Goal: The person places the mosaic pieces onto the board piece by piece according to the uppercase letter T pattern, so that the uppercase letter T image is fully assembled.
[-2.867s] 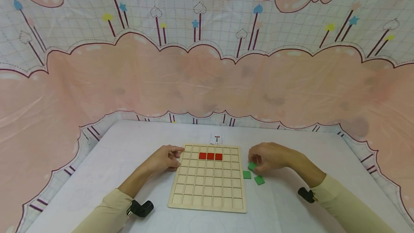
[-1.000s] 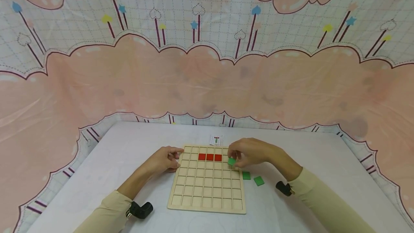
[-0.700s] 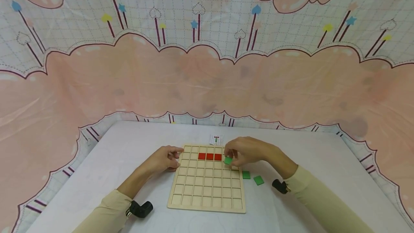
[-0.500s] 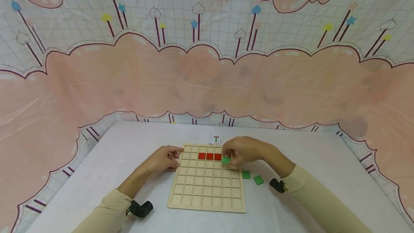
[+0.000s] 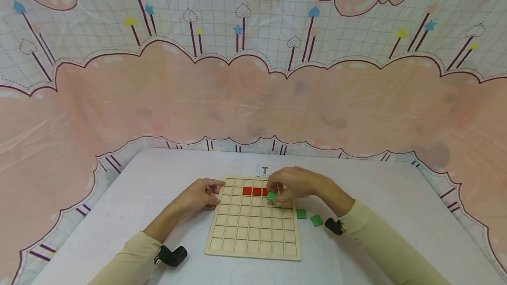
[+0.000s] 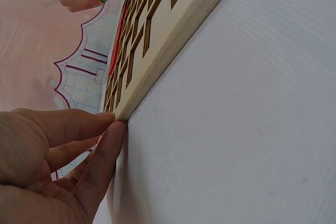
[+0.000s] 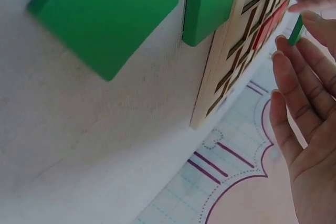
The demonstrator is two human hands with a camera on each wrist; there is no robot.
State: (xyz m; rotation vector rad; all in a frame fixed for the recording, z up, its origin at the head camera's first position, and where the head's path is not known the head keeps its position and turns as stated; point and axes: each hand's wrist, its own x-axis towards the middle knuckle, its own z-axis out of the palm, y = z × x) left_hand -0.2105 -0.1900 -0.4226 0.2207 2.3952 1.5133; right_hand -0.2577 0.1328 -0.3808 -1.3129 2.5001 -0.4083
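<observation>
A wooden grid board (image 5: 253,257) lies on the white table, with red square tiles (image 5: 247,191) in its second row from the far side. At its upper left edge my left hand (image 5: 201,194) touches the rim with index fingertip and thumb, fingers fairly straight in the left wrist view (image 6: 58,156). My right hand (image 5: 295,184) pinches a green square tile (image 5: 271,195) between thumb and fingertips. That tile is held tilted over the board and overlaps the rightmost red tile in the head view. The right wrist view shows the pinched tile (image 7: 297,30) edge-on.
Two more green tiles (image 5: 301,213) (image 5: 316,220) lie on the table right of the board, one close beside its edge. A small printed pattern card (image 5: 264,170) lies behind the board. A patterned cloth backdrop (image 5: 253,96) rises behind the table.
My right hand has picked up a green tile from the table right of the board and carried it left over the grid, toward the red tiles. My left hand stays at the board's edge.
</observation>
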